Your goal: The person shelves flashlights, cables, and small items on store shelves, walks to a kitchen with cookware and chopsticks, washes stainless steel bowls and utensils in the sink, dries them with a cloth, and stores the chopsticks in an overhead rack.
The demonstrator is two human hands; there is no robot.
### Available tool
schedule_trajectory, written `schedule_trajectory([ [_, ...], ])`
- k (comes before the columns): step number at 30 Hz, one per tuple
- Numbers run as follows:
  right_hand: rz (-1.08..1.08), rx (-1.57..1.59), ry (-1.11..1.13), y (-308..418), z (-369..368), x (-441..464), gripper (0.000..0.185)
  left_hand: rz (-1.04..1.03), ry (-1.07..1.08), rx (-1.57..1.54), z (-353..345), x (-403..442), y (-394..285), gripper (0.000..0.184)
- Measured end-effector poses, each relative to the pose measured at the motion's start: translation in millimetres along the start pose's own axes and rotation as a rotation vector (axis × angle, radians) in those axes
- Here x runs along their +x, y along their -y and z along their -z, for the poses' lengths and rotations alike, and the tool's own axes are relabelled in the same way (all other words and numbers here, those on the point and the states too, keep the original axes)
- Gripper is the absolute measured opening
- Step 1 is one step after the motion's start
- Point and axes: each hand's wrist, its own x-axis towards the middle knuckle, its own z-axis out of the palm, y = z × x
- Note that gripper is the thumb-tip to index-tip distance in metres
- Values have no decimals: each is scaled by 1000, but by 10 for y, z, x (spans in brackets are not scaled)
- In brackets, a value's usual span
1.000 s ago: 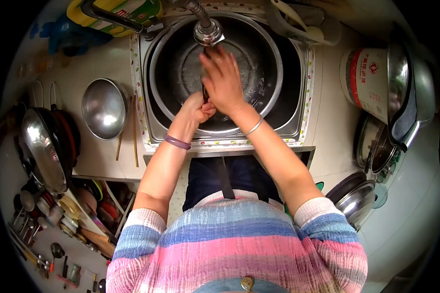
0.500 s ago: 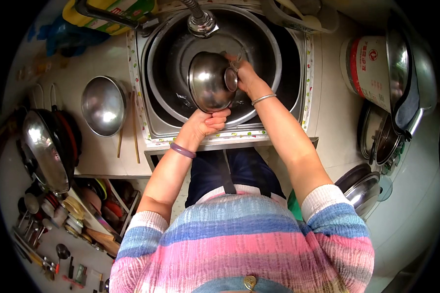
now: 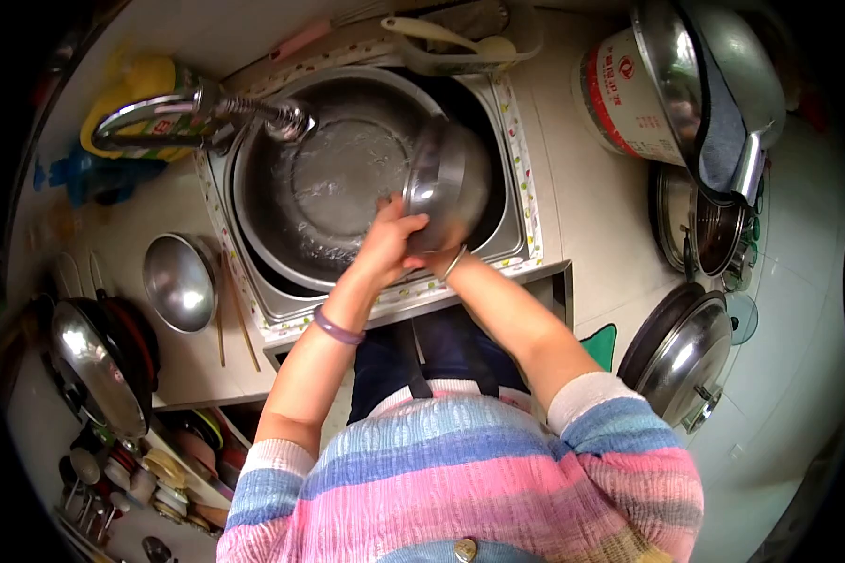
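So the person's got both hands on a shiny round metal bowl (image 3: 451, 183), left hand (image 3: 387, 246) gripping its near side, right hand (image 3: 437, 258) clasped under the lower edge. The bowl's tipped over the right part of a big grey metal basin (image 3: 338, 272) sitting in the sink (image 3: 526, 239).

The person wore a knitted top (image 3: 460, 469) striped in light blue, deeper blue, pink, mauve and tan, its short sleeves ending in pale, off-white cuffs (image 3: 587, 394). A round metallic button (image 3: 465, 550) sat on a blue patch low in view. The trousers (image 3: 371, 380) were dark navy. A purple bangle (image 3: 338, 327) circled the left wrist, a thin silver one (image 3: 454, 263) the right.
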Motion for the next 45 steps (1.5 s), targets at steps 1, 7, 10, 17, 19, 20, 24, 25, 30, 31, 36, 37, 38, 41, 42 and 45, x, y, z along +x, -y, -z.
schedule_trajectory([
  [1,-61,-56,74,51,17,10,39,-83,-30,241,-235,55,-115,20],
  [7,-302,70,293,142,273,201,36,-634,-79,1078,-1042,907,137,25],
  [10,-290,143,260,137,306,210,36,-620,-132,1230,-1333,913,169,31],
  [17,-292,166,172,145,200,218,33,-531,-59,1183,-1313,1061,258,37],
  [19,-323,199,159,141,192,238,32,-537,-59,1162,-1219,1045,224,41],
  [20,-347,192,107,118,175,248,29,-531,-27,1135,-1123,1012,156,48],
  [24,-226,34,-146,-206,-42,358,22,-511,-26,281,-350,510,-82,33],
  [25,-119,-35,-185,-210,-26,337,24,-465,-36,-26,-90,296,-190,34],
  [30,76,-48,294,-238,42,511,34,-621,-437,-709,1293,-540,-157,63],
  [31,19,-65,247,-281,49,541,38,-641,-529,-844,1532,-681,-149,64],
  [36,-37,-24,462,-127,125,640,34,-772,-645,-1141,2305,-963,-123,38],
  [37,32,-24,559,-125,145,638,33,-757,-686,-1087,2344,-971,-114,33],
  [38,-7,-35,570,-186,137,658,32,-740,-728,-1031,2364,-980,-88,29],
  [41,-257,7,190,-290,119,685,32,-724,-843,-795,2144,-1080,-55,30],
  [42,-231,6,158,-259,98,661,33,-719,-838,-654,1988,-1120,-61,32],
  [45,131,26,353,-176,211,575,36,-734,-713,-302,1656,-990,-28,41],
])
